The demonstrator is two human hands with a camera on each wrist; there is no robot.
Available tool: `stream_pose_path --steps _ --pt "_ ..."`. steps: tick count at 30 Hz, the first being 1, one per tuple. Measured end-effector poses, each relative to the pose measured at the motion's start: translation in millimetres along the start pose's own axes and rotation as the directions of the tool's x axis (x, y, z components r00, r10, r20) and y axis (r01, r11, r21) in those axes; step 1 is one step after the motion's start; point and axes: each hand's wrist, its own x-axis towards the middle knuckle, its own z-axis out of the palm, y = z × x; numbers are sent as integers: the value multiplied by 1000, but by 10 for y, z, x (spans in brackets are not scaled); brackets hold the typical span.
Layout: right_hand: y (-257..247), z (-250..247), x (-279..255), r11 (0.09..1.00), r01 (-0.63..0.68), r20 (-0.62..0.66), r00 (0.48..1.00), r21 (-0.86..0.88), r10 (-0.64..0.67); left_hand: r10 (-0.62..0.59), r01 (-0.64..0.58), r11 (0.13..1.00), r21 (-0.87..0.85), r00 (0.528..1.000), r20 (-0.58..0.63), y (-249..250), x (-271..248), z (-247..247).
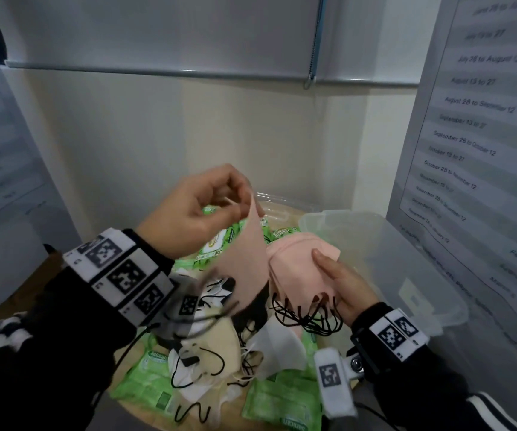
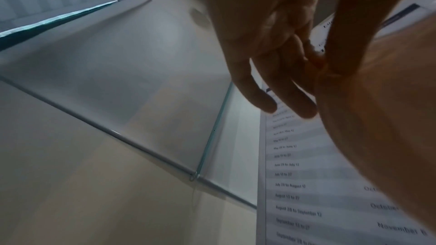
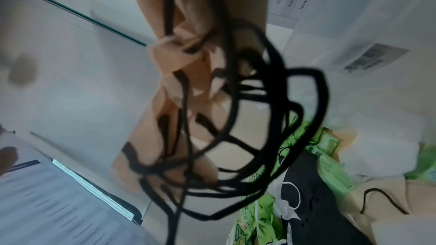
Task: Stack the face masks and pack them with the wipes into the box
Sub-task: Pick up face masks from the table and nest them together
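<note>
A single soft pink fabric face mask (image 1: 244, 244) is pinched at its top edge by the left hand (image 1: 195, 213), just beside a stack of pink masks with dangling black ear loops (image 1: 300, 269) gripped in the right hand (image 1: 341, 287) above the table. The masks are judged light, limp and prone to tangling, and are best held by the folded body, not the loops. The empty translucent plastic box (image 1: 406, 262) stands at the right.

Box (image 1: 406, 259) at right of frame: mouth open, inside free. Worktop (image 1: 145, 340) at lower centre cluttered with loose masks (image 1: 279, 346) and wipes packs (image 1: 148, 381). Wall sheet (image 1: 480, 157) crowds the right edge.
</note>
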Motion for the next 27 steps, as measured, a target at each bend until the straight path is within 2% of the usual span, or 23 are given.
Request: stream_pose_path --steps 2,4,6,9,12,15,20,23,27 --pt "3 -6 7 1000 2 3 1000 -10 -2 -17 -5 987 -162 990 -137 22 51 -13" --pt "27 44 5 1000 -13 10 1000 -13 13 -59 14 980 -200 973 -222 5 116 45" --pt "61 128 -8 1000 -28 42 999 9 28 -114 93 988 -127 979 -170 -62 158 188" --pt "77 239 -36 999 -22 108 994 23 19 -202 200 961 191 979 -10 -321 141 486" --pt "97 274 -47 1000 0 122 993 -30 4 -282 295 913 282 956 -87 -620 53 731" --pt "107 243 -55 998 -5 117 993 -64 12 -253 294 910 291 952 -173 -737 -1 843" --pt "121 230 -77 989 24 168 986 -148 1 -135 181 908 379 980 -143 -813 -30 922" --pt "138 265 -81 983 39 153 988 -177 -12 -160 220 890 399 971 -178 -841 -55 991" --pt "165 275 -86 991 3 177 984 -135 22 -227 295 865 406 951 -208 -866 -55 976"
